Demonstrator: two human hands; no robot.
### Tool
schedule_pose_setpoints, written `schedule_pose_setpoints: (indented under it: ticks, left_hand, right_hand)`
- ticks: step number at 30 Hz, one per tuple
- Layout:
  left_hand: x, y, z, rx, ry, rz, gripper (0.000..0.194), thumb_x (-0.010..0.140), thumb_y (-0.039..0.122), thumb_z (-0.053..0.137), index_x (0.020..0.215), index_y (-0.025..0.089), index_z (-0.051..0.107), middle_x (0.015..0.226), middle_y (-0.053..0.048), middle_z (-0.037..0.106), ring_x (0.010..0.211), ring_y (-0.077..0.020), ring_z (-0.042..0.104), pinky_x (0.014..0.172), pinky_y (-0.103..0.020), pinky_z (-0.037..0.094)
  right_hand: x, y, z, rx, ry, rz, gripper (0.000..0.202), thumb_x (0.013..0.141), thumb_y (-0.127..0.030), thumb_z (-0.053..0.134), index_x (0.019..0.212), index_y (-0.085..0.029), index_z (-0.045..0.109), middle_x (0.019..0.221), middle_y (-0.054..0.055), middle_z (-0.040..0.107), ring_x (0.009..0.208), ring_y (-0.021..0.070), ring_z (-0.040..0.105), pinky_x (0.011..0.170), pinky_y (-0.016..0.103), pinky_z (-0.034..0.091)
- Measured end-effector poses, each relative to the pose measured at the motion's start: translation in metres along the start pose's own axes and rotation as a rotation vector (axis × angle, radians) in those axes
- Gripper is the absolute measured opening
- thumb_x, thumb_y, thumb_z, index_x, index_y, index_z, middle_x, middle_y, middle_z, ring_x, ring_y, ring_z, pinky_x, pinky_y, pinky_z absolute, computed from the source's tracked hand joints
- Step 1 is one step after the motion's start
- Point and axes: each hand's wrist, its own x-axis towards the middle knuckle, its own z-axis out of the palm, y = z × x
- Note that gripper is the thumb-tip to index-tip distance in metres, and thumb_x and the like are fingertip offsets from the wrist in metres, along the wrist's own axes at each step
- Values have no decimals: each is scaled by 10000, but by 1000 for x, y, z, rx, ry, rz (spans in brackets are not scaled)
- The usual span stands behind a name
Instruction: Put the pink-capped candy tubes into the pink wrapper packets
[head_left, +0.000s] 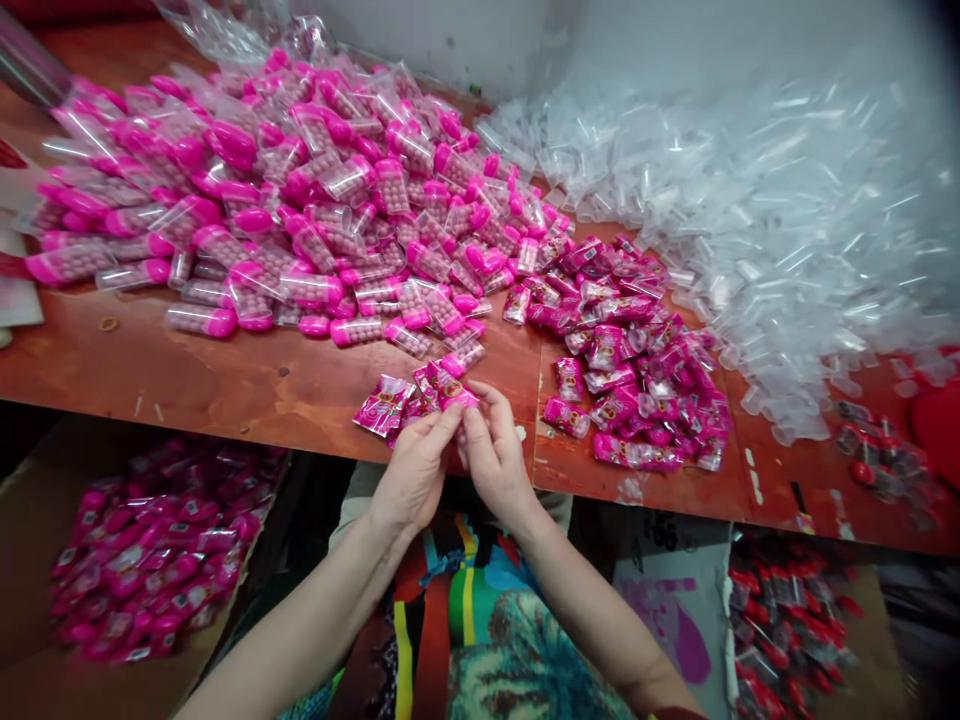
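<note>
Both hands meet at the table's front edge, below the middle of the head view. My left hand (417,462) is closed, with thumb and fingertips pinching a shiny pink packet (454,392). My right hand (493,446) is closed on the right side of the same packet, fingers curled behind it. Flat pink wrappers (384,405) lie on the table just left of the packet. Beyond them spreads a large heap of clear tubes with pink caps (307,290) and small pale balls inside. Right of my hands is a pile of pink wrapped packets (652,380).
Empty clear tubes (720,190) are heaped at the right back by the wall. Red-capped pieces (885,460) lie on the red-brown table (187,370) at far right. Below its edge are a box of pink packets (150,570) at left and red-capped tubes (780,620) at right.
</note>
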Motion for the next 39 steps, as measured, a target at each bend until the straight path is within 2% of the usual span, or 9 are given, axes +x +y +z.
schedule_pose_setpoints:
  ticks: [7,11,15,19,22,25,28,34,39]
  left_hand:
    - [7,3,-9,-36,-49,-71,195,765,299,741,829,115,736,717,-46,682,625,-113,590,658,-242,489]
    - [13,-2,-14,-97,-8,-89,164,764,271,742,828,120,737,776,-51,703,694,-126,620,711,-255,501]
    - [14,-6,-11,-145,18,-86,158,730,249,772,813,119,739,757,-36,701,718,-121,624,721,-238,500]
    - [11,-5,-12,-125,-12,-121,178,704,251,796,791,111,729,731,-28,677,692,-106,607,692,-221,494]
    - [6,-5,-12,-83,-83,-159,192,744,287,766,773,106,710,692,-26,643,630,-92,568,615,-206,469]
    - [-1,-7,-11,-38,-148,-167,247,782,325,728,673,112,665,617,-16,591,577,-88,528,587,-212,454]
    - [-6,-9,-11,39,-157,-128,306,787,349,716,607,118,627,608,-26,592,594,-104,542,619,-233,466]
    - [-8,-8,-16,286,-131,-67,329,768,382,722,592,137,591,559,-15,597,548,-116,558,557,-231,455]
    - [-8,-10,-15,347,-172,-65,289,760,398,719,662,142,628,612,-20,628,561,-138,594,549,-246,492]
  right_hand:
    - [-4,4,-17,104,-271,192,510,955,-468,417,1401,-265,277,581,-81,465,380,74,287,362,187,261]
    - [-8,10,-23,-236,-159,-2,558,934,-416,498,1430,-259,298,803,5,583,632,129,545,623,282,488]
    - [-14,15,-25,-568,-111,-142,573,921,-394,516,1441,-240,331,1068,111,628,872,229,619,840,428,490]
    - [-17,14,-20,-253,-131,-34,530,926,-403,508,1410,-274,335,926,47,599,698,152,580,656,308,498]
    - [-15,9,-16,50,-135,100,524,909,-431,536,1372,-286,338,736,-40,485,499,76,415,460,203,370]
    - [-9,4,-18,185,-178,205,538,892,-449,564,1358,-286,348,628,-84,415,426,54,320,375,158,240]
    - [-3,4,-22,249,-267,279,537,905,-473,535,1373,-284,354,549,-105,401,378,44,254,349,140,172]
    - [0,4,-23,136,-270,309,642,915,-554,464,1464,-296,254,526,-93,494,336,44,283,337,136,218]
    - [-2,6,-29,116,-246,313,608,913,-576,447,1431,-287,316,534,-107,386,340,55,265,323,162,248]
